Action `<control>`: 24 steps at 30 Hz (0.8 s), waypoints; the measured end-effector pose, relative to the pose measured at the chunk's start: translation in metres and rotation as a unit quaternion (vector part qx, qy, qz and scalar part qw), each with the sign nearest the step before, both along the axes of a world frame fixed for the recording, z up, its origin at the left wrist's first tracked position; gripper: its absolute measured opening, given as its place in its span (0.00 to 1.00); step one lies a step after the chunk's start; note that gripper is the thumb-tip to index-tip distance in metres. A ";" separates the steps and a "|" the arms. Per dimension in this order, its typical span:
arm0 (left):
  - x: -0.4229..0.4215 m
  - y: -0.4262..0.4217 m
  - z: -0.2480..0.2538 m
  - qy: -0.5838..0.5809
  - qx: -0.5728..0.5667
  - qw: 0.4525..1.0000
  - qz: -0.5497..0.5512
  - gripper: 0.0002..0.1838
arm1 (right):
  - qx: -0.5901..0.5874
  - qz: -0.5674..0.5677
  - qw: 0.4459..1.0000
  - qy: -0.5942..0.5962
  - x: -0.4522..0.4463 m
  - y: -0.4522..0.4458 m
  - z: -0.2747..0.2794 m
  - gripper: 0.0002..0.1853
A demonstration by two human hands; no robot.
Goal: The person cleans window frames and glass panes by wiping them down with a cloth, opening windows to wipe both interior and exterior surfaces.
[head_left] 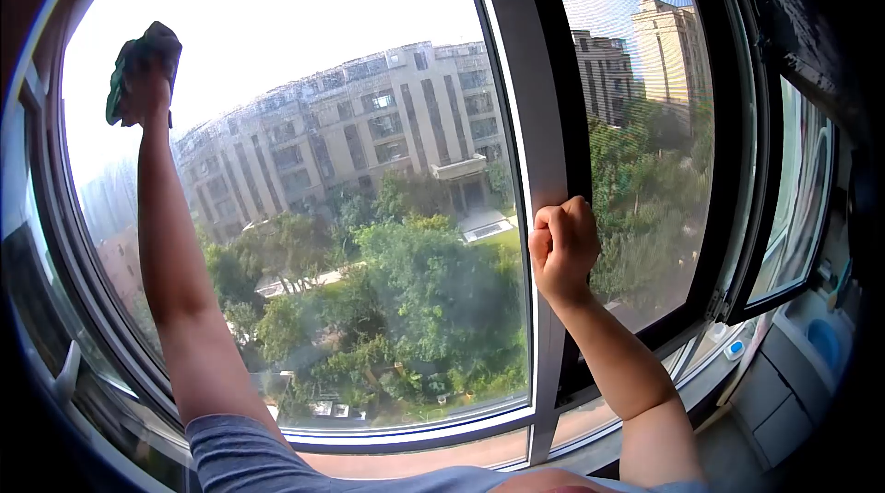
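High at the upper left, my left hand (149, 92) is closed on a dark green cloth (160, 36) and holds it against the large window pane (304, 23). That arm is stretched far out. My right hand (564, 246) is curled into a fist at the upright window frame (544, 142), right of the pane. Its fingers appear to grip the frame's edge; exactly what lies inside them is hidden. Streaks and hazy patches show on the glass, with a building and trees beyond it.
A screened window section (645, 170) with a dark border lies right of the upright. An opened window sash (784, 207) stands farther right. Below it are a cabinet (770, 401), a blue basin (823, 341) and a small white-and-blue item (734, 350). The bottom rail (406, 438) runs in front of me.
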State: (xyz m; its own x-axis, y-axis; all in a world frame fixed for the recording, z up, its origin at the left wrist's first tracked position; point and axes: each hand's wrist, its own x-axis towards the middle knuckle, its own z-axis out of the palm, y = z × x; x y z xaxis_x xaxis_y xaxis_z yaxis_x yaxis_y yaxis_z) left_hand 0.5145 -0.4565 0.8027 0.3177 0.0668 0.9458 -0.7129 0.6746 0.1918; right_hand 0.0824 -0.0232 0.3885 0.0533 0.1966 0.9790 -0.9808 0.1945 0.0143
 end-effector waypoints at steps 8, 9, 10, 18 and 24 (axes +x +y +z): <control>-0.268 0.235 -0.061 -0.289 -0.322 0.902 -0.012 0.40 | -0.005 0.009 1.000 -0.001 0.001 0.003 0.003 0.11; -0.288 0.249 -0.084 -0.299 -0.322 0.898 -0.015 0.42 | -0.005 0.005 1.000 -0.001 0.002 0.004 0.003 0.11; -0.287 0.278 -0.116 -0.361 -0.303 0.881 -0.036 0.41 | -0.006 0.002 1.000 0.001 0.002 0.004 0.003 0.11; -0.252 0.288 -0.379 -0.665 -0.211 0.701 -0.148 0.42 | -0.016 0.002 1.000 -0.019 0.005 0.000 0.001 0.08; -0.224 0.269 -0.478 -0.845 -0.249 0.459 -0.113 0.43 | -0.012 0.007 1.000 -0.013 0.007 0.002 0.002 0.08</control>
